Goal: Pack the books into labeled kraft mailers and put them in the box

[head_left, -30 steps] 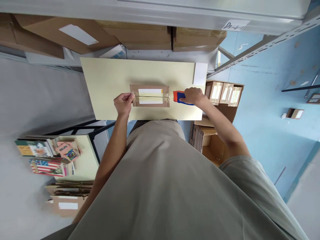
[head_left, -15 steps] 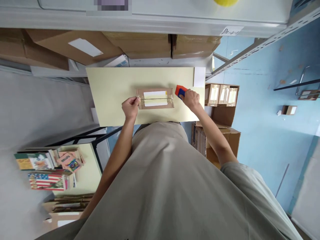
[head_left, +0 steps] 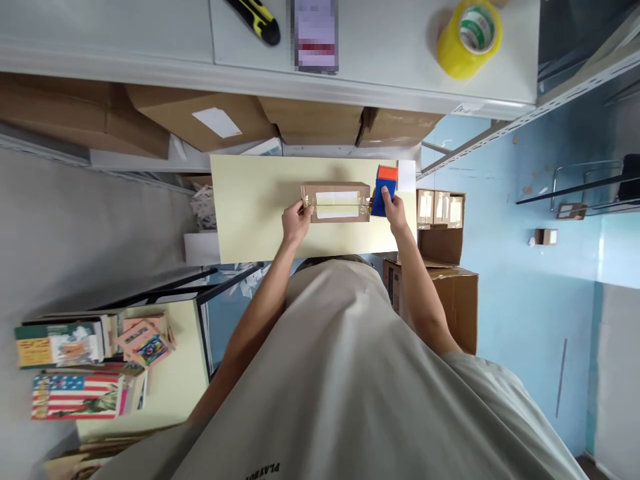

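Your left hand pinches the left end of the cardboard box, which lies on the pale yellow table. Your right hand grips the blue-orange tape dispenser, apparently touching the box's right end.

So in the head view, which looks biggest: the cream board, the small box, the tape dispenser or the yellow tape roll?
1. Cream board
2. Small box
3. Yellow tape roll and tape dispenser look about alike; the right hand hides part of the dispenser, so no ranking.
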{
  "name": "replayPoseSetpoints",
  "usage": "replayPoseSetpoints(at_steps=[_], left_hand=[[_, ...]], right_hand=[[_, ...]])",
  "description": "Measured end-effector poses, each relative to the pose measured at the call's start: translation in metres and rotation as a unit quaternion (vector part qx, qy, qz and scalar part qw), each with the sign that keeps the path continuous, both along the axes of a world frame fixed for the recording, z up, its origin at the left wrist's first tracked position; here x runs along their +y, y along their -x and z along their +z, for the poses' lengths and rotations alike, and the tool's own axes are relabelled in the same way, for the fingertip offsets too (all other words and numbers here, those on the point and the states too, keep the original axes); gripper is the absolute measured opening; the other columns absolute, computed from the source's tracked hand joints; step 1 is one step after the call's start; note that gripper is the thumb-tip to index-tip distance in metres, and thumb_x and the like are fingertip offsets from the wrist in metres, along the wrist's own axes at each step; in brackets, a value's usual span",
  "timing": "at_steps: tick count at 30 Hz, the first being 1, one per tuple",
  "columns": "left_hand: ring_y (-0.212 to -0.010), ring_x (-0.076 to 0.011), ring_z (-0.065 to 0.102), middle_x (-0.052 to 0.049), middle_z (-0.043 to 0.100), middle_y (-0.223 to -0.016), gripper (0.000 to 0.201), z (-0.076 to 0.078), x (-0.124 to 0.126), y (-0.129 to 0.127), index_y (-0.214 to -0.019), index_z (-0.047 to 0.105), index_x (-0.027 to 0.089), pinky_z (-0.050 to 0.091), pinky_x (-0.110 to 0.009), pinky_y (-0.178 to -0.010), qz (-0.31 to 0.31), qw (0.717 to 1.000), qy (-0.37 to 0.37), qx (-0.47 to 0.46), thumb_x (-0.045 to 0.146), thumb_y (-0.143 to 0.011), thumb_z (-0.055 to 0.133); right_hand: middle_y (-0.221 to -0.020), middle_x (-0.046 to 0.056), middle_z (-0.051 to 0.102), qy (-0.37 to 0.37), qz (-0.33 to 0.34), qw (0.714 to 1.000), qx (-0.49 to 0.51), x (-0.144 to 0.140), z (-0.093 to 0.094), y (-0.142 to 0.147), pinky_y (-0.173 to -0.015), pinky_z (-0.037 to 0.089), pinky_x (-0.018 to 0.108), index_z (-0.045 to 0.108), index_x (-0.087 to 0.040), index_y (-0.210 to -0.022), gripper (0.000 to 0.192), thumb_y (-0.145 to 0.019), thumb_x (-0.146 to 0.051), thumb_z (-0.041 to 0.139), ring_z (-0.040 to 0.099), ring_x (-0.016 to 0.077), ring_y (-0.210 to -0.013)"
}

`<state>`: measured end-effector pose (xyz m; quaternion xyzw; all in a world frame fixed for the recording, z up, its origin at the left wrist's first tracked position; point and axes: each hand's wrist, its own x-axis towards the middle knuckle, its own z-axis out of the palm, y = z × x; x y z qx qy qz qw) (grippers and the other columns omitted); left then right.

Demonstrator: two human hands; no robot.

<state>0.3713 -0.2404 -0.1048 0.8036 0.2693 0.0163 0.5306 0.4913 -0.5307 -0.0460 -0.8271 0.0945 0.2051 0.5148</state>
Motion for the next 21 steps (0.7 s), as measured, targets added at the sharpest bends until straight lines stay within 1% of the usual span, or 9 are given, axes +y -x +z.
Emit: replayPoseSetpoints(at_steps=[1, 4, 6, 9, 12, 14, 17, 19, 21], left_hand=[[-0.097, -0.0233, 0.075, -0.006, 0.081, -0.100, 0.006, -0.003, 0.004, 0.003, -0.093, 0.077, 0.022, 0.060, -0.032, -0.089, 0.014, 0.999, 0.006, -0.032, 0.026, -0.097, 0.076], [-0.110, -0.0255, 0.081, -0.012, 0.082, -0.131, 0.026, -0.020, 0.013, 0.010, -0.116, 0.084, 0.022, 0.067, -0.037, -0.101, 0.093, 0.993, 0.009, -0.072, 0.025, -0.091, 0.078], [-0.106, -0.0264, 0.083, -0.011, 0.082, -0.124, 0.027, -0.032, 0.018, 0.016, -0.115, 0.085, 0.023, 0.068, -0.041, -0.103, 0.132, 0.990, 0.012, -0.044, 0.025, -0.089, 0.077], [-0.108, -0.0304, 0.084, -0.011, 0.084, -0.113, 0.025, -0.044, 0.022, 0.031, -0.112, 0.084, 0.023, 0.068, -0.047, -0.109, 0.128, 0.991, 0.014, 0.029, 0.020, -0.089, 0.076], [-0.128, -0.0353, 0.081, -0.019, 0.082, -0.137, 0.044, -0.046, 0.017, 0.049, -0.130, 0.081, 0.020, 0.065, -0.052, -0.116, 0.136, 0.989, -0.026, 0.041, 0.011, -0.089, 0.071], [-0.139, -0.0355, 0.076, -0.021, 0.078, -0.148, 0.053, -0.041, 0.007, 0.060, -0.141, 0.078, 0.020, 0.064, -0.052, -0.119, 0.129, 0.990, -0.058, 0.004, 0.010, -0.090, 0.068], [-0.146, -0.0356, 0.072, -0.017, 0.080, -0.148, 0.046, -0.027, -0.014, 0.068, -0.141, 0.077, 0.024, 0.057, -0.055, -0.131, 0.055, 0.993, -0.078, -0.073, 0.019, -0.096, 0.071], [-0.154, -0.0375, 0.067, -0.015, 0.080, -0.151, 0.042, -0.014, -0.026, 0.070, -0.140, 0.077, 0.025, 0.048, -0.059, -0.140, 0.013, 0.989, -0.091, -0.114, 0.025, -0.097, 0.076], [-0.158, -0.0383, 0.064, -0.014, 0.079, -0.155, 0.044, 0.003, -0.035, 0.071, -0.143, 0.077, 0.027, 0.045, -0.060, -0.143, -0.013, 0.986, -0.091, -0.138, 0.026, -0.099, 0.076]], right_hand=[[-0.072, -0.001, 0.057, -0.018, -0.022, 0.999, -0.016, 0.002, 0.000, 0.003, -0.069, 0.050, 0.033, 0.051, -0.030, -0.082, 0.075, -0.097, -0.103, 0.060, 0.060, 0.0196, -0.077], [-0.076, 0.000, 0.063, -0.064, -0.049, 0.996, -0.032, 0.016, -0.008, 0.019, -0.074, 0.056, 0.032, 0.054, -0.029, -0.085, 0.075, -0.094, -0.103, 0.062, 0.065, 0.0197, -0.080], [-0.076, 0.001, 0.068, -0.087, -0.060, 0.994, -0.009, 0.029, -0.018, 0.032, -0.078, 0.060, 0.033, 0.057, -0.028, -0.086, 0.074, -0.093, -0.101, 0.066, 0.070, 0.0214, -0.084], [-0.076, 0.004, 0.074, -0.121, -0.114, 0.986, 0.031, 0.038, -0.029, 0.052, -0.082, 0.066, 0.036, 0.062, -0.026, -0.092, 0.072, -0.093, -0.098, 0.071, 0.076, 0.0237, -0.086], [-0.077, 0.004, 0.076, -0.135, -0.146, 0.979, 0.047, 0.028, -0.032, 0.071, -0.085, 0.068, 0.038, 0.064, -0.024, -0.094, 0.076, -0.086, -0.099, 0.076, 0.078, 0.0240, -0.087], [-0.080, 0.003, 0.077, -0.138, -0.106, 0.984, 0.049, 0.014, -0.029, 0.083, -0.087, 0.067, 0.039, 0.066, -0.024, -0.095, 0.080, -0.076, -0.099, 0.085, 0.076, 0.0237, -0.086], [-0.088, 0.006, 0.081, -0.129, 0.022, 0.989, 0.073, -0.004, -0.023, 0.099, -0.087, 0.068, 0.042, 0.068, -0.022, -0.103, 0.088, -0.067, -0.098, 0.093, 0.076, 0.0248, -0.086], [-0.096, 0.008, 0.083, -0.065, 0.115, 0.989, 0.070, -0.014, -0.019, 0.106, -0.090, 0.068, 0.044, 0.068, -0.023, -0.114, 0.088, -0.072, -0.096, 0.093, 0.078, 0.0283, -0.092], [-0.110, 0.012, 0.086, 0.040, 0.212, 0.976, 0.032, -0.023, -0.016, 0.109, -0.097, 0.068, 0.048, 0.068, -0.023, -0.129, 0.083, -0.084, -0.090, 0.089, 0.080, 0.0336, -0.105]])
